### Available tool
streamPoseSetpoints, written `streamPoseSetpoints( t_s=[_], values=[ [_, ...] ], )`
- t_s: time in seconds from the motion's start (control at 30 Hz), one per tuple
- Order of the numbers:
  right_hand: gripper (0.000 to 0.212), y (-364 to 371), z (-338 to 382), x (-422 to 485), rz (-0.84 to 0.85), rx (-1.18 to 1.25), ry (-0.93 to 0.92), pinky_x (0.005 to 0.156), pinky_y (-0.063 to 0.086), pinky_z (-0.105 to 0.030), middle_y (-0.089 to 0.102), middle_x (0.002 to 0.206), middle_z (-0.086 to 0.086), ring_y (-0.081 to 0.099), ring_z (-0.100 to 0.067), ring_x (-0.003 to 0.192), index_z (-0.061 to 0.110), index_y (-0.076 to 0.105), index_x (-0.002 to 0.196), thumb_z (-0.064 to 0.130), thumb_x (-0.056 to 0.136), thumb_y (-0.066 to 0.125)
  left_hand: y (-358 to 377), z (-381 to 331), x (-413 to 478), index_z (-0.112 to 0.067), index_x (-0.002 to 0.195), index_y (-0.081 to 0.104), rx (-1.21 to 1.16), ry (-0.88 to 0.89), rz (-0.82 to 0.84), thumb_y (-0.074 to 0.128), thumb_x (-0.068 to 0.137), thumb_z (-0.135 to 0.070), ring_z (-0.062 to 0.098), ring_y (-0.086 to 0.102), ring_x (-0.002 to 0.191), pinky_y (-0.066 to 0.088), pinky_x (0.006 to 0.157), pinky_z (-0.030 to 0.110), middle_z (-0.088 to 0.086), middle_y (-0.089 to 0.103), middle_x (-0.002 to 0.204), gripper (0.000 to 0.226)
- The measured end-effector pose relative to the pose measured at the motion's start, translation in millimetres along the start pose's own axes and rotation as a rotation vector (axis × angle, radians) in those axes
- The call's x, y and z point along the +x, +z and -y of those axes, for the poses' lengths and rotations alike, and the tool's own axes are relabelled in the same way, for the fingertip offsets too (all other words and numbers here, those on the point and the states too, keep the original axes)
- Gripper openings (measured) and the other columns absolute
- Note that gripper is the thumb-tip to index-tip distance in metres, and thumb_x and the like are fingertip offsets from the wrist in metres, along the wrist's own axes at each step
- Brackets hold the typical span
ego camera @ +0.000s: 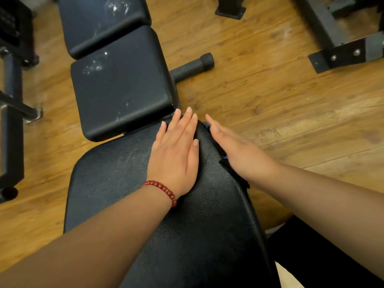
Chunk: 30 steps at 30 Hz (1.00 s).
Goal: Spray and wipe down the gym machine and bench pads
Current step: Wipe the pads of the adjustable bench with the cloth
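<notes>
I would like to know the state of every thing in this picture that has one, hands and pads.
near pad: dark, no white marks visible.
left hand: open, flat on the near pad.
right hand: open, fingers straight, along the near pad's right edge.
middle pad: white specks on top, untouched.
far pad: white smears on top, untouched.

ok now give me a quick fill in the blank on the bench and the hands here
1. The left hand lies flat on the near pad, and the bracelet at its wrist has ___ beads.
2. The right hand lies with straight fingers along the near pad's ___ side.
3. The middle pad shows ___ specks on its black cover.
4. The floor is laid with ___ planks.

Missing words: red; right; white; wooden
</notes>
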State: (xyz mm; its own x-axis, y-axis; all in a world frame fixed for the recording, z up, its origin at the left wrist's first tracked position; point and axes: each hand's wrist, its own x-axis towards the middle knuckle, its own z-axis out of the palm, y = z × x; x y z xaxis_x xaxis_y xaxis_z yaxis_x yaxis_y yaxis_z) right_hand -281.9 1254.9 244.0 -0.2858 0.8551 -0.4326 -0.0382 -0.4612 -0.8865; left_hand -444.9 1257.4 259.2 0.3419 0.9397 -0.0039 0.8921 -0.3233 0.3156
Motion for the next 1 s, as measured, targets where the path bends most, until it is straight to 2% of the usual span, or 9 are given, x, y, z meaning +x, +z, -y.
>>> streamPoseSetpoints(
  t_s=[0.1,0.23,0.33,0.4,0.5,0.6,0.73,0.87,1.0],
  values=[
    [0.036,5,6,15,-0.019,0.071,-0.022,0.108,0.033,-0.012,0.052,0.135,0.023,0.046,0.008,0.125,0.036,0.052,0.138,0.034,0.104,0.042,0,-1,0,-0.011,0.149,0.036,0.004,0.005,-0.002,0.025,0.098,-0.029,0.013,0.016,0.147,0.003,0.121,0.03,-0.001,0.029,0.157,0.055],
    [0.03,0,-9,20,-0.011,0.129,0.019,0.115,0.032,-0.029,0.057,0.136,0.02,0.049,0.001,0.128,0.044,0.06,0.127,0.035,0.102,0.046,0,0,1,-0.011,0.148,0.037,0.006,0.009,-0.01,0.025,0.098,-0.028,0.013,0.016,0.147,0.004,0.121,0.031,-0.005,0.026,0.156,0.055],
    [0.033,-4,-21,2,-0.006,0.114,0.014,0.112,0.029,-0.013,0.05,0.124,0.041,0.041,0.024,0.119,0.048,0.047,0.132,0.031,0.106,0.037,1,0,1,-0.011,0.148,0.037,0.001,0.006,-0.005,0.025,0.098,-0.029,0.013,0.016,0.147,0.005,0.121,0.033,-0.004,0.027,0.156,0.055],
    [0.034,-4,-25,1,0.006,0.171,0.01,0.105,0.032,-0.007,0.052,0.114,0.045,0.043,0.026,0.114,0.046,0.048,0.13,0.027,0.106,0.035,1,0,1,-0.011,0.148,0.037,-0.005,0.004,-0.007,0.025,0.098,-0.029,0.013,0.016,0.147,0.007,0.121,0.035,-0.003,0.029,0.156,0.055],
    [0.031,0,-21,15,0.02,0.364,0.098,0.099,0.045,-0.021,0.068,0.119,0.018,0.059,-0.003,0.117,0.036,0.061,0.124,0.025,0.105,0.04,1,0,1,-0.011,0.148,0.038,0.0,0.001,-0.006,0.025,0.098,-0.029,0.015,0.018,0.148,0.008,0.121,0.036,-0.001,0.031,0.156,0.055],
    [0.028,4,-17,18,0.005,0.491,0.191,0.084,0.053,-0.02,0.072,0.113,0.01,0.066,-0.007,0.105,0.029,0.066,0.115,0.025,0.104,0.041,1,0,1,-0.011,0.148,0.038,0.004,0.005,-0.011,0.026,0.098,-0.029,0.015,0.018,0.148,0.006,0.121,0.034,-0.001,0.031,0.156,0.055],
    [0.028,3,-28,-3,-0.047,0.511,0.225,0.098,0.048,-0.027,0.07,0.119,0.01,0.063,-0.011,0.115,0.034,0.067,0.112,0.028,0.103,0.041,1,1,1,-0.011,0.148,0.039,0.001,0.01,-0.012,0.026,0.098,-0.028,0.016,0.018,0.148,0.006,0.122,0.034,-0.001,0.031,0.156,0.054],
    [0.027,5,-20,3,-0.049,0.515,0.238,0.083,0.053,-0.025,0.074,0.104,0.005,0.068,-0.013,0.097,0.028,0.069,0.11,0.026,0.103,0.043,1,0,1,-0.009,0.147,0.04,0.009,0.01,-0.015,0.027,0.097,-0.027,0.018,0.02,0.147,0.007,0.121,0.035,0.002,0.032,0.156,0.054],
    [0.029,4,-13,3,-0.007,0.364,0.109,0.099,0.046,-0.023,0.07,0.114,0.015,0.064,-0.003,0.109,0.03,0.066,0.115,0.024,0.104,0.04,0,-1,0,-0.01,0.147,0.039,0.014,0.014,-0.016,0.026,0.097,-0.028,0.018,0.02,0.147,0.005,0.121,0.032,0.003,0.032,0.156,0.055]
  ],
)
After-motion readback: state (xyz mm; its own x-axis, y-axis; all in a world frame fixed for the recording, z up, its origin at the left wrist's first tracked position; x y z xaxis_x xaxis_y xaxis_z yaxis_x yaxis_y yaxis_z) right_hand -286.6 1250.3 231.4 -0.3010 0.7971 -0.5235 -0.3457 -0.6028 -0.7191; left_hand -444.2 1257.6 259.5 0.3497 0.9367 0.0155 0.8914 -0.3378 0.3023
